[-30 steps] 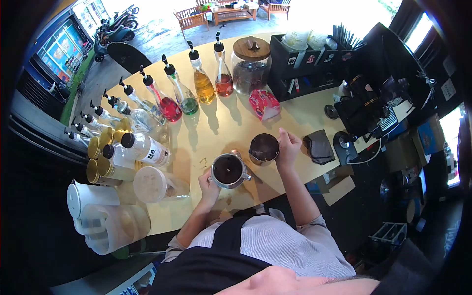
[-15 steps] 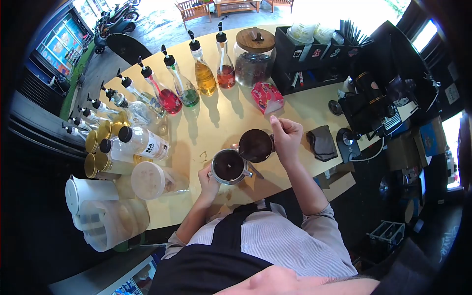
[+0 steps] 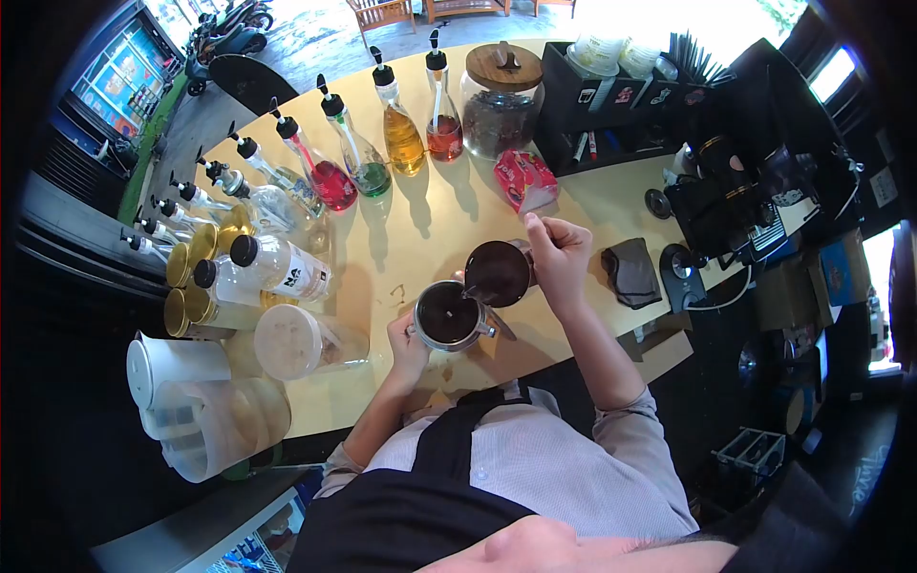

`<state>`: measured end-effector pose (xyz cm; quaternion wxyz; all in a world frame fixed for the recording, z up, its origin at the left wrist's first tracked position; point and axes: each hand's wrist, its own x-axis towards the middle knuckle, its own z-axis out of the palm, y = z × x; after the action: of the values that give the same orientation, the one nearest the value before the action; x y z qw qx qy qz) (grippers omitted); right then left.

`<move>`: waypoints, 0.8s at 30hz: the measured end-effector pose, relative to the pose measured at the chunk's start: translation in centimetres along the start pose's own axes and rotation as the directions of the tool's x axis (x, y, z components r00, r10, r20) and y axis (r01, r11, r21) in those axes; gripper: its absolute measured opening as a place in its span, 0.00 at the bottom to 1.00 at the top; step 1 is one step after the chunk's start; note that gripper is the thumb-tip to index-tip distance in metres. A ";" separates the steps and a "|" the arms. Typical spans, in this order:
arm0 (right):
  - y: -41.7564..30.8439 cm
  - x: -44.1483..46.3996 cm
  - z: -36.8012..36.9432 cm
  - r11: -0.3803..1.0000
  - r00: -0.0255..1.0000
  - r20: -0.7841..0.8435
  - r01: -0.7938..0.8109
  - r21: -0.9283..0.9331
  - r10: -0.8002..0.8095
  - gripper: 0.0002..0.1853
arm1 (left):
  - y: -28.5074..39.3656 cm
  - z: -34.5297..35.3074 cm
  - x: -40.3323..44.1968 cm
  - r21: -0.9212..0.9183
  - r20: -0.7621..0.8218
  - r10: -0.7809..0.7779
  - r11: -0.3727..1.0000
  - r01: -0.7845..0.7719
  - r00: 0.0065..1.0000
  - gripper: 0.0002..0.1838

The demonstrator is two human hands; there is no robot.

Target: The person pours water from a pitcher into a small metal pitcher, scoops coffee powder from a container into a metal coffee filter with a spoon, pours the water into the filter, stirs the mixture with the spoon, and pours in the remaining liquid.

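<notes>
My left hand [image 3: 409, 346] is closed around the handle of a metal jug [image 3: 449, 346] that holds dark liquid, low over the near part of the table. In my right hand [image 3: 562, 256] is the handle of a second, dark jug [image 3: 498, 273], also with dark liquid in it. This one is tilted, its lip over the right rim of the metal jug. Something shiny shows at the lip, perhaps a thin stream; I cannot be sure. Farther off, a pink packet [image 3: 525, 180] lies beyond my right hand, and a folded dark cloth [image 3: 630, 273] is to its right.
Syrup bottles with pourers [image 3: 367, 167] line the table's far and left edges. A wooden-lidded glass jar [image 3: 501, 115] and a black cup organizer [image 3: 597, 119] stand at the back. Clear tubs [image 3: 287, 344] and a white-lidded pitcher [image 3: 177, 368] are at left, a black grinder [image 3: 731, 205] at right.
The camera view has shifted slightly. Both hands keep their grips, and the tilted jug stays over the metal jug's rim.
</notes>
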<state>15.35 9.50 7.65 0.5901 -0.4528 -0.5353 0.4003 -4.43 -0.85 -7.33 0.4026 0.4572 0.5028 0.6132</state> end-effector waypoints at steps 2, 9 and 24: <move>-0.2 0.0 0.1 1.000 1.000 0.002 0.006 -0.002 -0.006 0.21 | -0.1 0.0 0.0 0.000 -0.003 0.000 1.000 0.000 1.000 0.10; -0.1 0.3 0.3 1.000 1.000 0.015 0.000 -0.007 0.000 0.21 | -0.4 0.1 0.0 -0.003 0.010 0.024 1.000 -0.024 1.000 0.13; -1.2 1.2 1.4 1.000 0.999 0.033 0.005 0.017 -0.006 0.22 | 0.2 0.0 0.0 0.074 0.000 0.028 0.997 -0.028 1.000 0.15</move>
<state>14.10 10.47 9.14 0.5860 -0.4398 -0.5428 0.4105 -4.42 -0.83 -7.16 0.3764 0.4785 0.5189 0.6001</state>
